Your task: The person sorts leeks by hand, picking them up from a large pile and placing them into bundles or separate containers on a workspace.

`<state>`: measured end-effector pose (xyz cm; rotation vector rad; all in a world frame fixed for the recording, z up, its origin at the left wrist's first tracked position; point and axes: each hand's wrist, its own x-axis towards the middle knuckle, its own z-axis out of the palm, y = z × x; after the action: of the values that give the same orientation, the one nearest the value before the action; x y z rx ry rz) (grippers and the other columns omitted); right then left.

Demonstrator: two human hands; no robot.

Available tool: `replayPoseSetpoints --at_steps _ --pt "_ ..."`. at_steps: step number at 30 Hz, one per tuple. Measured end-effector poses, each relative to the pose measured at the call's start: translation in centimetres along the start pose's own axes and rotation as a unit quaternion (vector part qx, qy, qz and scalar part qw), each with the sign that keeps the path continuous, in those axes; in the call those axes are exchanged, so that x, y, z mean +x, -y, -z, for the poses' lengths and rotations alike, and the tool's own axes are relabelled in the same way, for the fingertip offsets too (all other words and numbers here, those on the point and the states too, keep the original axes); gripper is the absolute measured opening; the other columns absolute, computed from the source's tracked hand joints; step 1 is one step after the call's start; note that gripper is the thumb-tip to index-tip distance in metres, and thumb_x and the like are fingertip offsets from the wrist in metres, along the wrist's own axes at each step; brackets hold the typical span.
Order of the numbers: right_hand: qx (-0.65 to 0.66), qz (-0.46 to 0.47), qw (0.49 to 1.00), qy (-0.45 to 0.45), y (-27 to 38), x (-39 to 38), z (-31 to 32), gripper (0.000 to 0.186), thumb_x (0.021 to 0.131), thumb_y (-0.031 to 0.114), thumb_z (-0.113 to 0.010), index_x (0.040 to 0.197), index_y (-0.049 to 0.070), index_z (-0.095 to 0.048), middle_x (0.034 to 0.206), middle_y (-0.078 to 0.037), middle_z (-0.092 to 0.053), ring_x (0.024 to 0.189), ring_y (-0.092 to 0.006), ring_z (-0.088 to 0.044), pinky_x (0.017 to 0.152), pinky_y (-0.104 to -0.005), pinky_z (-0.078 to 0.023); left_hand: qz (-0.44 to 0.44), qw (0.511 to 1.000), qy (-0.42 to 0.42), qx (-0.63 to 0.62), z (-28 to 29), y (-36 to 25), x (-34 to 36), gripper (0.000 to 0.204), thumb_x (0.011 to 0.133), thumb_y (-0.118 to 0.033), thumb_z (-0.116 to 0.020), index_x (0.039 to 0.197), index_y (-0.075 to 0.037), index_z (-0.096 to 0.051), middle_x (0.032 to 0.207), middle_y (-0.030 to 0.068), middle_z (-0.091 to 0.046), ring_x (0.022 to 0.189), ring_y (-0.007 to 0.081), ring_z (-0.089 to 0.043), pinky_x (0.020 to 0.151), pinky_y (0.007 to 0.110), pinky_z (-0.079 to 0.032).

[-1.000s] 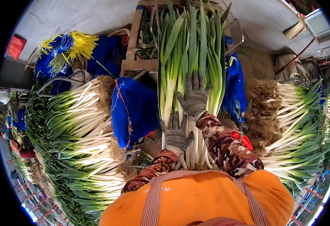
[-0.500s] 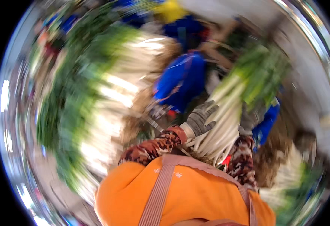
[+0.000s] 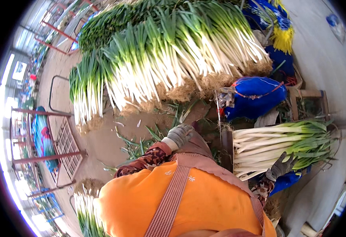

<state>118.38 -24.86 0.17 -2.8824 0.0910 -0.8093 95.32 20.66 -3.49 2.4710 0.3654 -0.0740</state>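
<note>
Brown floor [image 3: 104, 146] bears one long ungathered row of green-topped, white-stalked leeks [image 3: 180, 57], with one gathered green-and-white leek bundle [image 3: 265, 145] at right, no tie visible, right grey-gloved hand [image 3: 280, 167] alongside, grip spread open, left grey-gloved hand [image 3: 180, 135] curled, contents unclear

The left hand [image 3: 179, 136] is now off the leeks [image 3: 259, 147], the right hand [image 3: 279, 168] at their side; the view has swung left.

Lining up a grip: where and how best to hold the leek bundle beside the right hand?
Probably around the nearly straight, packed pale stalks, from the side of the right hand, where their long edge lies exposed; the green leaves spread loosely.
</note>
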Motion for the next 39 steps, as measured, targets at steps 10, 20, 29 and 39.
replayPoseSetpoints --at_steps 10,20,29,39 --pt "0.343 0.299 0.799 0.394 30.5 -3.1 -1.9 0.032 0.090 0.024 -0.063 0.114 0.002 -0.064 0.111 -0.018 -0.066 0.104 -0.0327 -0.063 0.091 -0.0394 -0.049 0.084 0.991 0.037 -0.093 2.8 10.7 -2.7 0.040 0.086 -0.026 -0.060 0.123 -0.010 -0.059 0.113 0.0177 -0.064 0.102 0.0365 -0.061 0.089 0.044 -0.049" --pt "0.184 0.317 0.633 0.682 51.0 -15.8 -9.4 0.041 0.089 0.027 -0.063 0.124 0.007 -0.058 0.113 -0.019 -0.064 0.107 -0.0358 -0.060 0.090 -0.0410 -0.048 0.172 0.971 -0.028 -0.161 12.1 29.2 2.0 0.026 0.091 -0.021 -0.057 0.113 -0.008 -0.065 0.102 0.0179 -0.069 0.093 0.0318 -0.066 0.083 0.036 -0.052" --pt "0.214 0.186 0.780 0.558 58.4 -7.6 -23.4 0.050 0.091 0.037 -0.058 0.125 0.001 -0.056 0.120 -0.023 -0.060 0.111 -0.0358 -0.058 0.095 -0.0431 -0.047 0.360 0.897 -0.048 -0.250 10.2 37.8 4.7 0.024 0.093 -0.023 -0.059 0.110 -0.007 -0.065 0.102 0.0175 -0.069 0.094 0.0294 -0.067 0.079 0.036 -0.052" --pt "-0.054 0.238 0.879 0.409 66.5 -0.1 -43.5 0.046 0.087 0.036 -0.065 0.117 0.006 -0.048 0.101 -0.015 -0.065 0.091 -0.0279 -0.064 0.073 -0.0452 -0.054 0.275 0.916 -0.013 -0.293 13.3 30.4 17.7 0.025 0.092 -0.018 -0.061 0.113 -0.005 -0.064 0.101 0.0145 -0.070 0.093 0.0234 -0.067 0.083 0.033 -0.051"
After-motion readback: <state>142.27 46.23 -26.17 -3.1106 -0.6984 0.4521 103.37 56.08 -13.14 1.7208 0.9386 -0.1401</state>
